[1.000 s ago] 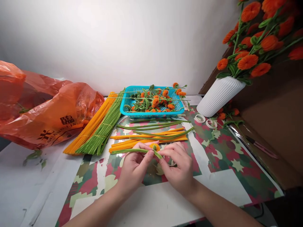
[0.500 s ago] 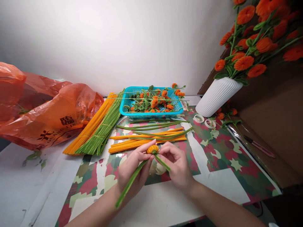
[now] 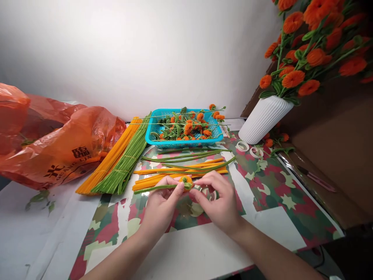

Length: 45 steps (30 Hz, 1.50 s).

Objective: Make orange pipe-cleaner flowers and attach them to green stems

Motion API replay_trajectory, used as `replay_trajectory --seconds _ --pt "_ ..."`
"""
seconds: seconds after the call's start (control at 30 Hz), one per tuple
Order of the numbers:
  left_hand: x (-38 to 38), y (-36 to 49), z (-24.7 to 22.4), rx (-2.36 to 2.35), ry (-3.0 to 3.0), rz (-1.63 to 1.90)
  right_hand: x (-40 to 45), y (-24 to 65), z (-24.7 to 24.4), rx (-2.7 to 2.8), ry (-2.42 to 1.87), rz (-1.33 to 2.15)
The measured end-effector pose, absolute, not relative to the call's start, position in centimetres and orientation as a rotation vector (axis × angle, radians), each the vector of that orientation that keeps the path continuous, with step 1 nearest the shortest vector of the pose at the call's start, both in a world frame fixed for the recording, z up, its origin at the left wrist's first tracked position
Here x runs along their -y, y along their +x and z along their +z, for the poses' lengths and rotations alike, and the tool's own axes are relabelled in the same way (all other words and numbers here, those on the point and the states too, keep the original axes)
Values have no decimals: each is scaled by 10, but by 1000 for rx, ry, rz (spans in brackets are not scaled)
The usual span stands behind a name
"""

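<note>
A small orange-yellow pipe-cleaner flower [image 3: 186, 180] with a green centre is held up over the table, tilted toward me. My left hand [image 3: 161, 204] is closed on it, thumb pressed at its lower side. A green pipe cleaner [image 3: 157, 188] runs from the flower leftward across the left fingers. My right hand [image 3: 221, 200] has its bent thumb and index finger at the flower's right edge, seemingly pinching there; the exact contact is too small to make out. Behind the hands lie loose yellow pipe cleaners [image 3: 151, 179] and green pipe cleaners [image 3: 186, 157].
A blue basket [image 3: 186, 144] with orange flowers stands at the back. Bundles of yellow [image 3: 107, 159] and green stems [image 3: 124, 163] lie left, beside an orange plastic bag [image 3: 67, 151]. Right are a white vase [image 3: 264, 120] of flowers, tape rolls [image 3: 242, 146] and a pink-handled cutter [image 3: 319, 181].
The flower has turned so its green centre shows. Its green pipe cleaner has swung from pointing down toward me to pointing left. The right fingers have shifted at its edge; the view has moved slightly.
</note>
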<state>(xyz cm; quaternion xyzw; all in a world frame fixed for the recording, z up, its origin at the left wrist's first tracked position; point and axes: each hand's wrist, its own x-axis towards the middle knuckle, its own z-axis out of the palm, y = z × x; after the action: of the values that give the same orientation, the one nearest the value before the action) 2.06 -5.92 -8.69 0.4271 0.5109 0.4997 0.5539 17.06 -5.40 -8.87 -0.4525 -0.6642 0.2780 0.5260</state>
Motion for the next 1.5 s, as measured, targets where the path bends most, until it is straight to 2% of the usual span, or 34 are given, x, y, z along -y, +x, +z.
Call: replay_trajectory --seconds 0.07,0.17,0.3,0.4,0.5,0.6,0.7,0.8,0.9,1.03,1.13,1.27,1.5 --pt "58 20 -86 -1153 905 1134 54 170 -90 1744 -1006 405" --pt "57 18 -86 -1133 877 1108 53 171 -93 1854 -987 243" --pt "60 19 -88 -1172 1051 1183 54 170 -95 1843 -1005 224" --pt "65 20 -89 -1240 1301 1336 58 166 -94 1743 -999 376" --pt "69 21 -89 -1256 1606 1518 62 161 -91 1518 -1041 775" --pt "72 16 -87 -1175 1912 1617 61 163 -86 1175 -1004 1509" --pt "73 6 -88 -959 2113 1559 56 172 -83 807 -840 2246" --pt "71 0 -91 -837 2098 1433 51 178 -83 640 -757 2527" --pt "65 5 -90 -1075 1746 1406 48 181 -84 749 -882 2308" --pt "55 15 -84 -1097 1155 1187 47 184 -81 1132 -1088 1588" --pt "52 16 -83 -985 977 1084 48 185 -78 1391 -1127 1126" --pt "52 14 -87 -976 911 1080 52 180 -83 1629 -1089 915" --pt "55 13 -88 -1035 1143 1105 55 174 -87 1600 -1113 727"
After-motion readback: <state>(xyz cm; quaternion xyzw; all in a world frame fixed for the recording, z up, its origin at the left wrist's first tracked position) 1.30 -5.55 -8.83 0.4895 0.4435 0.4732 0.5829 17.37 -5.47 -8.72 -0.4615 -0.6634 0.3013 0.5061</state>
